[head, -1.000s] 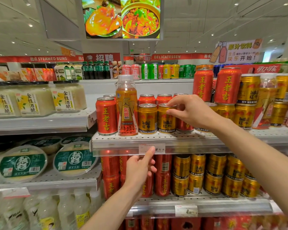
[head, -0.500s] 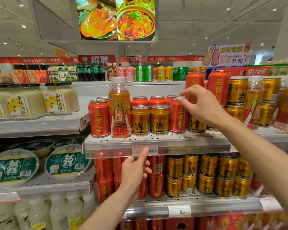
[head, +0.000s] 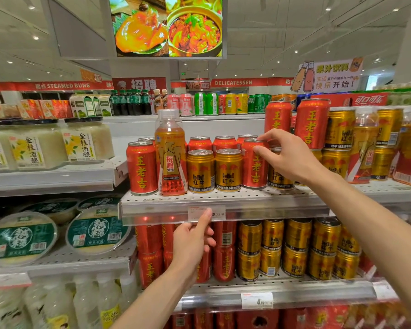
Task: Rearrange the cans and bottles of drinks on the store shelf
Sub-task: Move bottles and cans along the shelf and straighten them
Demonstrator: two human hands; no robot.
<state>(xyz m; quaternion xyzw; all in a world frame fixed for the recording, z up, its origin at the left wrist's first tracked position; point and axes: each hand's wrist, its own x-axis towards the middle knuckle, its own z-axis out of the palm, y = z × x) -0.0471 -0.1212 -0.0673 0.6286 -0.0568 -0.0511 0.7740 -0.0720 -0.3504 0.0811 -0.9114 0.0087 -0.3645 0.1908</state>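
Observation:
On the upper shelf (head: 223,198) stand, left to right, a red can (head: 141,168), a tall orange bottle (head: 170,153), two gold Red Bull cans (head: 200,170) (head: 228,170) and another red can (head: 254,167). My right hand (head: 285,157) grips that red can at its top rim with thumb and fingers; the can rests on the shelf front row. A gold can (head: 279,180) sits partly hidden behind my right hand. My left hand (head: 192,241) hangs below, its thumb touching the price tag (head: 207,212) on the shelf's front rail, fingers loosely curled and holding nothing.
More red cans (head: 223,143) line the back row. Stacked tall red cans (head: 312,124) and gold cans (head: 339,129) fill the right. The lower shelf (head: 282,293) holds red and gold cans in stacks. Rice-wine jars (head: 81,143) and round tubs (head: 97,231) occupy the left shelves.
My right hand left the gold can, moved right, and now grips the top of the red can at the front row's right end. The left hand stayed at the price tag.

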